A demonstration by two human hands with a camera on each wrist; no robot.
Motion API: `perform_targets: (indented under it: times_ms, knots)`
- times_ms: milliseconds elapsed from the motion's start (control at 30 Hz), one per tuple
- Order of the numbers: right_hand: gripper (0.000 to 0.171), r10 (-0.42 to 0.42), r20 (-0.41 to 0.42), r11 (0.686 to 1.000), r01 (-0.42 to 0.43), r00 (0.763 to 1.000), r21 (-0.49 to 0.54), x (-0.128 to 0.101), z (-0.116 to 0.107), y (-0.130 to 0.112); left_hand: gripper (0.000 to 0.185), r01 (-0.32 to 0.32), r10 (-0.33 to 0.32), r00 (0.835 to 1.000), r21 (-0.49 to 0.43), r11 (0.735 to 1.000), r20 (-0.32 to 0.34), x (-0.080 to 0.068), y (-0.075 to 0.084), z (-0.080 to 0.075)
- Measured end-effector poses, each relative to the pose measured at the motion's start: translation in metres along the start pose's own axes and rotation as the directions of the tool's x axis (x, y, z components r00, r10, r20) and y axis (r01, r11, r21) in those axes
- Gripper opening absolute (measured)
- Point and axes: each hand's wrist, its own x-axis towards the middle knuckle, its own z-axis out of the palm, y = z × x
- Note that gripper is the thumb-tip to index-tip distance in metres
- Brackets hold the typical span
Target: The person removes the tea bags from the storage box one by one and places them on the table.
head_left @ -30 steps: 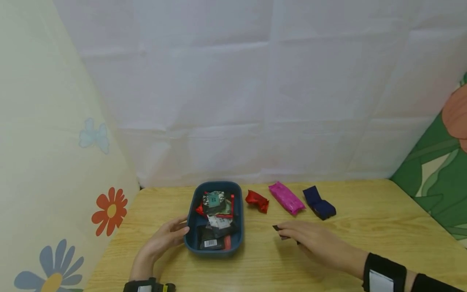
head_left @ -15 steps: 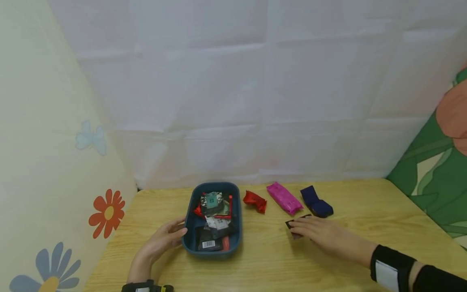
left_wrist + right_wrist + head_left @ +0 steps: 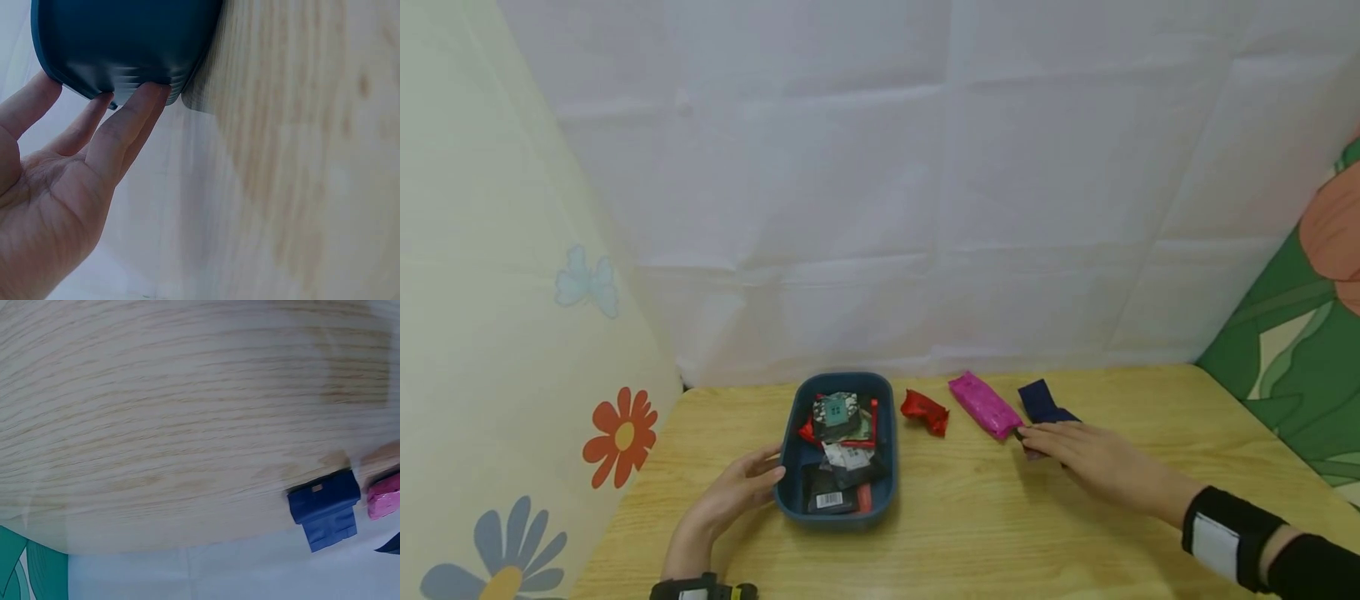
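Right hand [image 3: 1101, 462] pinches a small dark packet [image 3: 1033, 452] at its fingertips; thumb hidden under the hand, so the exact hold can't be seen. Packet is over the right part of the table [image 3: 947, 521], just beside the near end of the pink packet [image 3: 985, 406]; can't tell if they touch. Navy packet [image 3: 1037, 400] lies folded right of the pink one, its near part covered by the hand in the head view; the right wrist view shows it whole. Red packet [image 3: 925, 412] sits left of the pink one, near the bin. Left hand [image 3: 735, 490] has its fingers extended against the left outer wall of the blue bin [image 3: 837, 523], not wrapped round it. Bin stands upright, left of the loose packets. Inside: black packet with a barcode [image 3: 831, 490] at the near end, teal-labelled packet [image 3: 836, 412] toward the far end, other red, silver and black wrappers between and under. Black bands on both wrists. White sheet [image 3: 850, 208] behind the table, flower-print panel [image 3: 527, 333] left, leaf-print panel [image 3: 1292, 367] right.
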Motion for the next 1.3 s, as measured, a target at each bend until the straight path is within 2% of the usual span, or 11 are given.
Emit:
perform_targets:
  times_ms: [300, 533, 733, 867, 1000, 1300]
  knots:
    - [0.063, 0.073, 0.06, 0.997, -0.072, 0.995, -0.029, -0.012, -0.007, 0.015, 0.067, 0.005, -0.005, 1.0, 0.007, 1.0, -0.004, 0.0, 0.0, 0.0]
    - [0.059, 0.07, 0.002, 0.99, -0.069, 0.998, -0.125, -0.033, -0.015, 0.04, 0.068, 0.005, -0.005, 1.0, 0.015, 1.0, -0.006, 0.0, 0.0, 0.0]
    - [0.06, 0.085, -0.004, 0.984, -0.085, 0.996, -0.158, -0.055, -0.02, 0.056, 0.068, 0.001, -0.001, 1.0, 0.012, 1.0, -0.004, 0.001, 0.0, 0.0]
    - [0.062, 0.107, 0.005, 0.976, -0.104, 0.994, -0.192, -0.063, -0.021, 0.058, 0.069, 0.009, -0.009, 1.0, 0.01, 1.0, -0.019, 0.001, 0.0, 0.0]
    - [0.063, 0.131, 0.027, 0.975, -0.124, 0.991, -0.183, -0.065, -0.019, 0.059, 0.069, 0.017, -0.017, 0.999, 0.003, 1.0, -0.03, 0.001, 0.0, 0.0]
    - [0.063, 0.104, 0.022, 0.983, -0.099, 0.994, -0.156, -0.066, -0.013, 0.059, 0.07, 0.008, -0.008, 1.0, -0.005, 1.0, -0.019, 0.001, -0.001, 0.0]
